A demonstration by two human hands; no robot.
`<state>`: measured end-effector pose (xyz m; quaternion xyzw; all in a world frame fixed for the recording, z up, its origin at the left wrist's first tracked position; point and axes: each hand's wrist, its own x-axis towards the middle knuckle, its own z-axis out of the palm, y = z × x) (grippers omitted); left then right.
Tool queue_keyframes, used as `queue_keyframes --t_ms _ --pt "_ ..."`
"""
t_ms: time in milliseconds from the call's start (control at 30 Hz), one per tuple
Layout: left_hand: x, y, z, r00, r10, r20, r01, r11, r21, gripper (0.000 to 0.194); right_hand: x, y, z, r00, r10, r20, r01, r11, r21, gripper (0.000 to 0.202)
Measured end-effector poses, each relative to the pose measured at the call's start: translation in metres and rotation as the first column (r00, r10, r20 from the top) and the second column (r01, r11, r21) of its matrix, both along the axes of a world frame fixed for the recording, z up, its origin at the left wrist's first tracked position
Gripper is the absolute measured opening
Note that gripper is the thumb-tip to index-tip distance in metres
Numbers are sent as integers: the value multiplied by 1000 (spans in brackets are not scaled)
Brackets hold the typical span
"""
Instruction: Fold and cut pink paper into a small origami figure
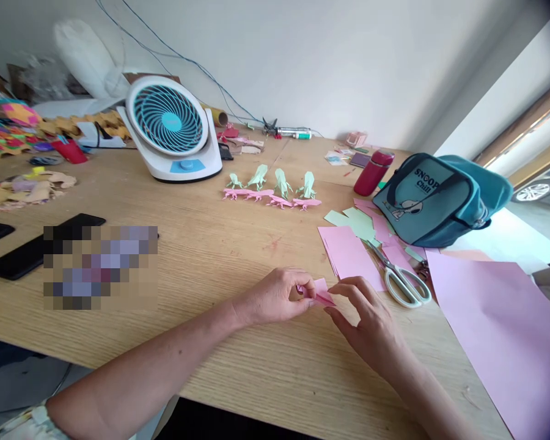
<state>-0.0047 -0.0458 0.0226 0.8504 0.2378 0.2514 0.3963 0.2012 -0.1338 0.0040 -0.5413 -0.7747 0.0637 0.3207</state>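
My left hand pinches a small piece of folded pink paper between thumb and fingers, just over the table. Creases run across the paper, and part of it is hidden behind those fingers. My right hand is at the paper's right edge, its index fingertip close to or touching it. The right thumb is held apart from the fingers, with nothing gripped between them. Beyond the hands stand several folded green paper figures, with a row of folded pink paper figures in front of them.
Right of my hands lie stacked pink sheets, scissors and a large pink sheet. A teal bag and red bottle stand behind. At back left is a fan; a black flat object lies left.
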Motion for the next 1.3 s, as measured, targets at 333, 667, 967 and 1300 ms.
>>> queue_keyframes --t_ms 333,667,967,1300 --pt "3 -10 -9 961 -117 -250 220 870 441 12 5 -49 -10 1000 -16 19 20 980 -196 9" --pt "5 -19 -14 926 -194 -325 361 710 604 10 -2 -51 -4 992 120 -23 -122 983 -134 16" --pt "8 -25 -20 944 -155 -292 299 780 550 12 -3 -47 -4 991 78 -113 -102 969 -226 14" --pt "10 -28 -14 950 -110 -292 206 923 324 13 -7 -46 -5 993 -46 -112 14 961 -275 14"
